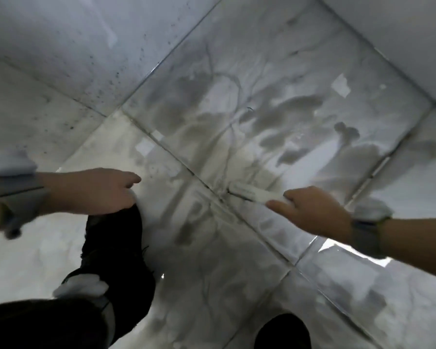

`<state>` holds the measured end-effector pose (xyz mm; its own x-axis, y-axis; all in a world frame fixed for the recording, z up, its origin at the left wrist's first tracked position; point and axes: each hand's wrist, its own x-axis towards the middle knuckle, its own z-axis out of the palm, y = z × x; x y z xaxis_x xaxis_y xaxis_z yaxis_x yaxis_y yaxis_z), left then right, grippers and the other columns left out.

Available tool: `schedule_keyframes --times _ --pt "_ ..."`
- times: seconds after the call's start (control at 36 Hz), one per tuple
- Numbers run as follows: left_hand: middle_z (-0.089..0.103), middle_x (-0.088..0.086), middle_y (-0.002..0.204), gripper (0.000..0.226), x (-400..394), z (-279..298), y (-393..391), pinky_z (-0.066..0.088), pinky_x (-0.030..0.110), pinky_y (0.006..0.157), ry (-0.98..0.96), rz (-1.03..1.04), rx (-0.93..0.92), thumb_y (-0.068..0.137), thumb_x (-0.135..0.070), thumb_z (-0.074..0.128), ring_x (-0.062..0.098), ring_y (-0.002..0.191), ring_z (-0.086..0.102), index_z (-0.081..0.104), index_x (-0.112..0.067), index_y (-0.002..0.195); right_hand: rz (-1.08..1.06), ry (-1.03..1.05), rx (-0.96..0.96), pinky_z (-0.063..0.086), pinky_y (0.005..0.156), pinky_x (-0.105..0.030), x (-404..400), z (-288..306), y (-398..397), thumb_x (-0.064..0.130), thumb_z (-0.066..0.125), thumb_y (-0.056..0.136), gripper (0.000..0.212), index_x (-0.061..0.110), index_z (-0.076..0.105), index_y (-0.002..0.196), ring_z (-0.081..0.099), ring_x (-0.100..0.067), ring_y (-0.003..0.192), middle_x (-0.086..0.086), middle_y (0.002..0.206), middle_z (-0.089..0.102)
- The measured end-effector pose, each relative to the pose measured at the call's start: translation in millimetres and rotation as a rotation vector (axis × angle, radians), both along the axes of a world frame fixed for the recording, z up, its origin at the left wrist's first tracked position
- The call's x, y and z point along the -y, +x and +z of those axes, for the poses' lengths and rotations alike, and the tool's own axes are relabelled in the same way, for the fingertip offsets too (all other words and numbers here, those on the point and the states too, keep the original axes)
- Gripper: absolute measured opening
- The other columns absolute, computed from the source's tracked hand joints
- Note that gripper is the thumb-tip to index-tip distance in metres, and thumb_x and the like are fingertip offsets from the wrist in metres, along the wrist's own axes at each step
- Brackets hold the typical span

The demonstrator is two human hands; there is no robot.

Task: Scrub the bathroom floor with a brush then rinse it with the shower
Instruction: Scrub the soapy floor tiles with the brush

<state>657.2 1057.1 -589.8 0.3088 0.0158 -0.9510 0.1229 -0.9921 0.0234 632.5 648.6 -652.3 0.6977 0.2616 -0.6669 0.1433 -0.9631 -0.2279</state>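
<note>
A white scrub brush lies against the wet marble-look floor on a dark grout line near the middle. My right hand grips its handle from the right, fingers curled round it. My left hand hovers at the left above my dark trouser leg, fingers loosely extended and holding nothing. Soapy grey smears cover the tiles beyond the brush. The picture is blurred.
White wall tiles speckled with dark spots rise at the upper left, and another wall closes the upper right corner. My dark shoe stands at the bottom edge. Both wrists wear grey bands.
</note>
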Motion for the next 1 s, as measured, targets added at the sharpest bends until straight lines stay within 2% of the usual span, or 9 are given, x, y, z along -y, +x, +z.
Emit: schedule_keyframes --times 0.17,0.25,0.42,0.5,0.61,0.72,0.78,0.89,1.0 --pt "0.047 0.009 0.148 0.071 13 -55 -29 0.044 0.046 0.106 -0.032 -0.073 0.409 0.082 -0.044 0.031 0.033 0.131 0.051 0.044 -0.014 0.145 0.064 0.045 0.063 0.048 0.07 -0.034 -89 -38 -71 0.083 0.02 0.088 0.071 0.027 0.063 0.094 0.065 -0.019 0.083 0.003 0.088 0.068" --pt "0.04 0.015 0.158 0.072 5 -72 -40 0.033 0.05 0.116 0.019 -0.109 0.545 0.085 -0.033 0.041 0.034 0.142 0.042 0.037 -0.007 0.152 0.069 0.032 0.11 0.05 0.07 -0.034 -83 -49 -61 0.079 0.023 0.093 0.062 0.028 0.059 0.091 0.064 -0.018 0.08 0.005 0.086 0.066" --pt "0.051 0.027 0.147 0.071 -8 -85 -47 0.03 0.058 0.116 -0.03 -0.166 0.708 0.08 -0.011 0.055 0.042 0.14 0.045 0.042 0.004 0.149 -0.473 -0.111 0.337 0.049 0.083 -0.051 -11 -53 53 0.061 0.022 0.102 0.074 0.003 0.066 0.111 0.061 -0.049 0.094 -0.03 0.098 0.065" --pt "0.049 0.026 0.15 0.069 -4 -84 -50 0.027 0.057 0.119 -0.021 -0.116 0.702 0.084 -0.012 0.051 0.041 0.142 0.043 0.04 0.004 0.151 -0.752 -0.044 0.273 0.048 0.083 -0.047 -23 -42 70 0.067 0.036 0.099 0.072 0.001 0.064 0.091 0.06 -0.045 0.092 -0.026 0.096 0.065" --pt "0.05 0.026 0.148 0.074 -2 -85 -53 0.029 0.056 0.118 -0.008 -0.104 0.705 0.079 -0.018 0.046 0.041 0.14 0.045 0.039 0.005 0.149 -0.461 0.061 0.272 0.043 0.064 -0.039 -99 -40 2 0.067 0.036 0.097 0.064 0.011 0.058 0.076 0.063 -0.039 0.079 -0.013 0.071 0.059" --pt "0.059 0.025 0.137 0.073 -1 -92 -58 0.037 0.055 0.113 0.0 -0.088 0.751 0.074 -0.017 0.041 0.041 0.131 0.053 0.045 0.006 0.143 0.041 0.074 0.254 0.039 0.055 -0.034 -135 -42 -49 0.075 0.028 0.092 0.061 0.023 0.054 0.076 0.063 -0.029 0.068 -0.005 0.071 0.064" --pt "0.06 0.022 0.137 0.069 0 -94 -60 0.034 0.052 0.117 -0.005 -0.025 0.777 0.077 -0.01 0.042 0.039 0.134 0.051 0.043 0.004 0.145 0.062 0.045 0.194 0.041 0.057 -0.034 -126 -44 -31 0.074 0.027 0.092 0.061 0.022 0.055 0.081 0.064 -0.028 0.075 -0.002 0.074 0.062" --pt "0.055 0.018 0.143 0.071 2 -94 -60 0.025 0.046 0.122 0.01 0.043 0.779 0.079 -0.004 0.039 0.035 0.14 0.043 0.036 -0.002 0.15 -0.134 -0.132 0.51 0.051 0.066 -0.037 -75 -52 54 0.046 0.027 0.108 0.055 0.013 0.071 0.108 0.066 -0.039 0.079 -0.012 0.077 0.062" --pt "0.06 0.022 0.133 0.067 -3 -97 -58 0.029 0.048 0.118 -0.03 0.029 0.762 0.082 -0.002 0.053 0.038 0.132 0.048 0.039 0.001 0.147 -0.582 -0.016 0.236 0.047 0.08 -0.043 -61 -36 74 0.067 0.037 0.098 0.066 0.008 0.06 0.08 0.061 -0.042 0.088 -0.018 0.086 0.065"
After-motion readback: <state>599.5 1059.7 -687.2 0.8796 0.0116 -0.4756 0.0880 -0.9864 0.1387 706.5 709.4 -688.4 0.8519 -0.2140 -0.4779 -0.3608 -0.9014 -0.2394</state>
